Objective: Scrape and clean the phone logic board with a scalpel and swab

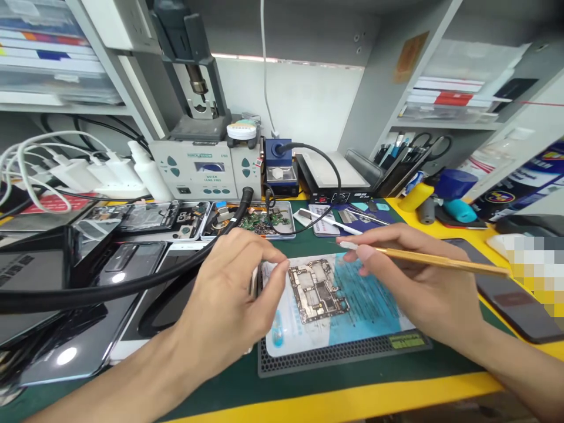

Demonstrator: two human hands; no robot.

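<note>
A phone circuit board (318, 290) lies on a white and blue sheet (370, 305) that covers a black ribbed pad (335, 355). My left hand (233, 294) pinches the board's left edge with thumb and fingers. My right hand (409, 276) grips a long gold-coloured tool (445, 261); its white tip (348, 245) hovers just above and right of the board, not touching it.
A thick black hose (132, 282) crosses the left side of the green mat. Opened phones (150, 218) and a parts tray (259, 221) lie behind. A soldering station (203, 167), chargers (79, 174), a preheater plate (328, 174) and tool holder (403, 160) stand at the back. A dark phone (515, 305) lies right.
</note>
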